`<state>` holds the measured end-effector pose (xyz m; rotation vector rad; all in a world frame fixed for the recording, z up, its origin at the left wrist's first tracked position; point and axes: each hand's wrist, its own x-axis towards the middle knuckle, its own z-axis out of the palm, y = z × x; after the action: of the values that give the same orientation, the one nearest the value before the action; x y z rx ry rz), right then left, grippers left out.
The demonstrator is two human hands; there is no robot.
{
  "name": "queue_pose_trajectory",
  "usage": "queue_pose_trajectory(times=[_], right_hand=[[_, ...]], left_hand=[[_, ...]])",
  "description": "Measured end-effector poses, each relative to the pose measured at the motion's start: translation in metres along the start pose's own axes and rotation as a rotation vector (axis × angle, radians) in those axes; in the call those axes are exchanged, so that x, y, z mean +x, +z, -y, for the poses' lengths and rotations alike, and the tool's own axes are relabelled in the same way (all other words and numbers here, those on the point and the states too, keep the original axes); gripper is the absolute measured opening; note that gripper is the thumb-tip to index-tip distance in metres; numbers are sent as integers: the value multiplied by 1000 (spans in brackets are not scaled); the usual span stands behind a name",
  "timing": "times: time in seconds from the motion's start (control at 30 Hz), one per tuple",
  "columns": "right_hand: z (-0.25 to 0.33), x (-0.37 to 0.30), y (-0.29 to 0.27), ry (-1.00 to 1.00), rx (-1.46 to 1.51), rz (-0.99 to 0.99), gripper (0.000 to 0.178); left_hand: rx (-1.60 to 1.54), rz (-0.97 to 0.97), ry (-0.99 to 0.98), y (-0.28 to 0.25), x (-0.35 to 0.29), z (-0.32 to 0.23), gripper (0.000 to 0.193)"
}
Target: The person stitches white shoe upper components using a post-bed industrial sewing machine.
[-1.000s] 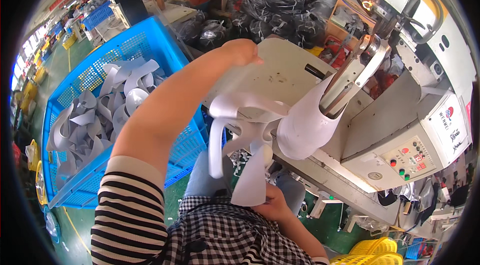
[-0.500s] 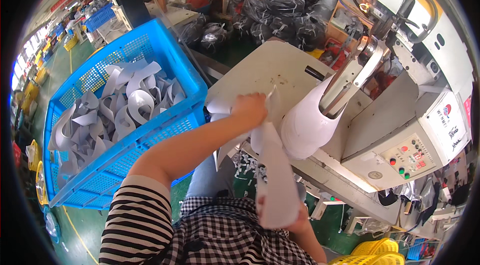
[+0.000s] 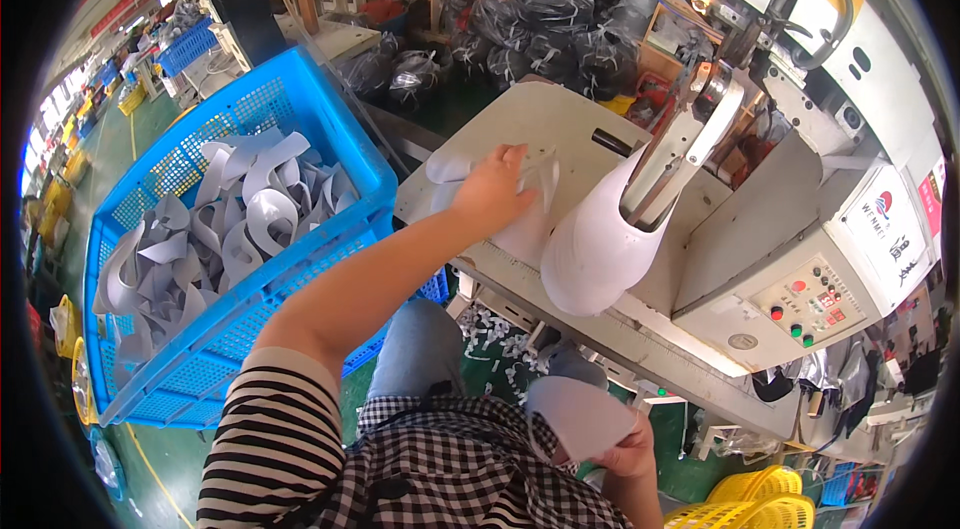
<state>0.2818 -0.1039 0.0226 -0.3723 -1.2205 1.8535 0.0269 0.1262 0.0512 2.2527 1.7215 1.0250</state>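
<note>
My left hand [image 3: 493, 191] reaches over the worktable [image 3: 555, 116], thumb and fingers apart. Beneath and beside it are thin white curved sheet pieces [image 3: 450, 167], one of them blurred by motion. Down by my lap, my right hand [image 3: 632, 447] is closed on the edge of another white curved sheet piece [image 3: 580, 417]. To the right of my left hand, a stack of nested white sheet pieces [image 3: 597, 264] wraps round the metal arm [image 3: 668, 174] of a machine.
At the left, a blue perforated crate [image 3: 240, 329] holds many loose white curved pieces. The machine's control panel [image 3: 808, 304] stands at the right. Yellow baskets [image 3: 765, 509] sit low at the right, and black bags [image 3: 550, 9] are piled behind the table. White scraps litter the floor.
My left hand has risen slightly away from me, over the table, with its fingers opened. My right hand has moved right with its piece, which now lies apart from my left hand.
</note>
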Motion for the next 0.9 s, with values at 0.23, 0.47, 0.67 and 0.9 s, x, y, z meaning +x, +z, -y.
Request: queue_pose_trajectory(times=[0.23, 0.47, 0.67, 0.9], right_hand=[[40, 65, -13, -21, -136, 150, 31], [99, 101, -42, 150, -425, -197, 29], [161, 164, -35, -325, -441, -543, 16], [192, 197, -40, -428, -422, -565, 14]], left_hand=[[-998, 789, 236, -74, -67, -92, 38], [-856, 710, -89, -88, -32, -84, 40], [-1272, 429, -17, -93, 60, -119, 15], [-1324, 346, 42, -84, 110, -127, 10]])
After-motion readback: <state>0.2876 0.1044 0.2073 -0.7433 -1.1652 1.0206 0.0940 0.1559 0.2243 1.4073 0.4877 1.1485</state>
